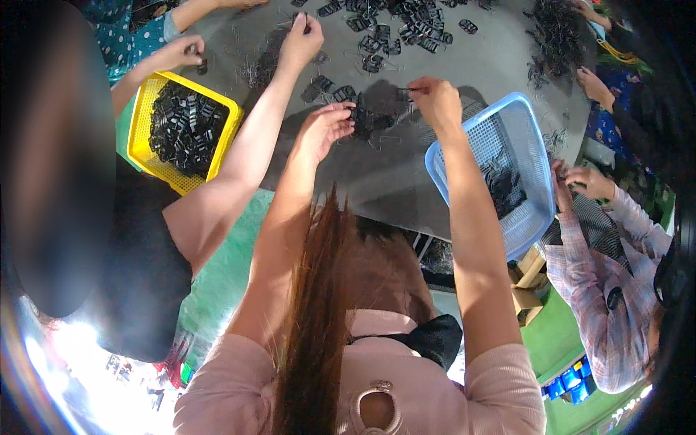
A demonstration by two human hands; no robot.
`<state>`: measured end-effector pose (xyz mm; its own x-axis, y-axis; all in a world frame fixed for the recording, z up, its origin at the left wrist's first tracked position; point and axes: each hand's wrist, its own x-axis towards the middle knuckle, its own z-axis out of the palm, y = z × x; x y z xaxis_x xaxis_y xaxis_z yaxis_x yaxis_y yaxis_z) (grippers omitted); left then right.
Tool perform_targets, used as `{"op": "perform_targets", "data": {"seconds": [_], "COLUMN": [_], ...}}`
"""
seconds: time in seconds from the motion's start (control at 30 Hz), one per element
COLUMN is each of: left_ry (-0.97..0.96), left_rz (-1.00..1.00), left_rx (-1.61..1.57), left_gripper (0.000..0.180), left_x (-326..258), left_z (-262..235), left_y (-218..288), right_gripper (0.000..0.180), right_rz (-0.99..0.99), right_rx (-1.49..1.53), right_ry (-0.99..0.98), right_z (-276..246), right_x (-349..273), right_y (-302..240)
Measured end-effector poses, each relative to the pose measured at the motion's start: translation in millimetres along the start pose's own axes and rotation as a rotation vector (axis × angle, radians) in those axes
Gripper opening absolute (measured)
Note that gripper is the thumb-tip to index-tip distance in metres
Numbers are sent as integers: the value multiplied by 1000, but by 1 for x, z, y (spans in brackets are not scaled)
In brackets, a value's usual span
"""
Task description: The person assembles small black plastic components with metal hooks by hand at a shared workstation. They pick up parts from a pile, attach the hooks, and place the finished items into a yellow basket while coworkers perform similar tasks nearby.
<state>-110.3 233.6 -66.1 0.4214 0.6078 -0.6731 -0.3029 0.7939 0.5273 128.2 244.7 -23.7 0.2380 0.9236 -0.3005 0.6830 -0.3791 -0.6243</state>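
Over the grey table, my left hand [325, 133] curves its fingers and thumb around a small black plastic piece [354, 116] at the edge of a loose heap. To its right, my right hand [439, 106] pinches another small dark piece [406, 95] between thumb and fingertips, a little above the table. Between the hands lies a small heap of black pieces [375, 123], some with thin wire-like bits. The exact shape of what each hand holds is too small to make out. Under my right forearm stands a light blue basket [537, 148] with dark pieces in it.
A yellow basket [232, 119] full of black buckle-like pieces stands at the left. Larger piles of black pieces [373, 36] and dark tangled wire bits [554, 32] cover the far table. A co-worker's arm [243, 145] reaches in on the left; other co-workers' hands [591, 181] work at the right.
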Motion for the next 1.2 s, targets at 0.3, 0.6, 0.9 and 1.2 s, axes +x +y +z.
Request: {"op": "perform_targets", "data": {"seconds": [0.3, 0.6, 0.9, 1.2], "left_ry": [-76, 1, 59, 99], "left_rz": [23, 21, 122, 192], "left_rx": [-6, -25, 180, 529], "left_gripper": [22, 22, 20, 18], "left_x": [-23, -42, -42, -38], "left_z": [0, -2, -2, 20], "left_y": [8, 13, 3, 12], "right_gripper": [18, 23, 14, 13], "right_rz": [148, -170, -279, -300], "right_rx": [843, 428, -16, -159], "right_ry": [-439, -360, -118, -125], "right_z": [17, 56, 51, 42], "right_x": [-34, -72, -93, -100], "right_y": [-17, -22, -41, -58]}}
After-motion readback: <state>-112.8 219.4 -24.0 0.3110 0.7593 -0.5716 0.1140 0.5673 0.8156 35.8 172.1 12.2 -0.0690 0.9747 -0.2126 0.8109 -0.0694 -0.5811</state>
